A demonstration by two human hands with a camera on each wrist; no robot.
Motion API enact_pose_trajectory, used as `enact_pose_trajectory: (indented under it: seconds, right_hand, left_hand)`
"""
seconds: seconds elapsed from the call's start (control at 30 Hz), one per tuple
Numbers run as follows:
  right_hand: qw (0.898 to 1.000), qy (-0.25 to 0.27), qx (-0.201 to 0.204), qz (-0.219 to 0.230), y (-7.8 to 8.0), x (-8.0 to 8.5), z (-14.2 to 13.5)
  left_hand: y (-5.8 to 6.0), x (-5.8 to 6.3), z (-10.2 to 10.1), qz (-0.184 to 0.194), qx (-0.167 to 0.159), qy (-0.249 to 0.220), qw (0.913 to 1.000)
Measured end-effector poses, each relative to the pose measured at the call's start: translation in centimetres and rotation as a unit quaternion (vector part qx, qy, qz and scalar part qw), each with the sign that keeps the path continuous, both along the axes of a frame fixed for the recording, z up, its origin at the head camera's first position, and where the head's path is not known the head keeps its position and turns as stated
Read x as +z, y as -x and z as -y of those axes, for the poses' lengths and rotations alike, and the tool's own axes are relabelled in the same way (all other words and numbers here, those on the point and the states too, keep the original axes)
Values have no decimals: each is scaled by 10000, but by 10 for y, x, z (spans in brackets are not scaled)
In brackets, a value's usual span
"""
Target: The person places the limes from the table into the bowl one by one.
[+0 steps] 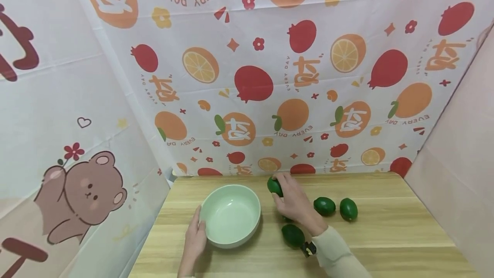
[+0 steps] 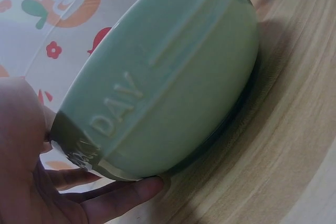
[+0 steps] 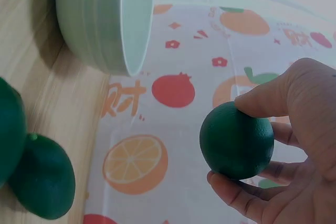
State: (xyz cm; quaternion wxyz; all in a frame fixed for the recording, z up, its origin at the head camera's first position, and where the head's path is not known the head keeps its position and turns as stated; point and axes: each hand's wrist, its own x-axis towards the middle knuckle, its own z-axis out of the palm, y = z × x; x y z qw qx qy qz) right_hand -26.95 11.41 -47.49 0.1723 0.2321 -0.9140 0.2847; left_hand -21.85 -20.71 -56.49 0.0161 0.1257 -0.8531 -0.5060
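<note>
A pale green bowl (image 1: 230,216) stands on the wooden table, its inside bare. My left hand (image 1: 195,237) grips its left side; in the left wrist view the fingers (image 2: 123,200) lie low against the outer wall, where raised letters show. Between the thumb and fingers of my right hand (image 1: 293,198) is a dark green lime (image 3: 236,140), held up off the table to the right of the bowl. Below that hand lies another lime (image 1: 293,236), and one more is mostly hidden behind the wrist.
Two more limes, one (image 1: 324,206) beside the other (image 1: 349,209), lie right of my right hand. A fruit-print cloth (image 1: 254,83) hangs behind the table (image 1: 386,243). To the left hangs a cloth with a bear print (image 1: 86,196). A small black device (image 1: 308,249) sits at my right wrist.
</note>
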Motion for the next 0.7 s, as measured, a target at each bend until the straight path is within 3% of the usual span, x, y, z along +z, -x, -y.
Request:
enact_pose_trajectory:
  seconds: [0.37, 0.7]
  right_hand:
    - [9986, -281, 439, -55, -3, -6, 35]
    - [9977, -397, 551, 22, -7, -10, 59]
  left_hand:
    - [1, -1, 2, -10, 32, -3, 10000]
    - [2, -3, 2, -62, -26, 5, 10000]
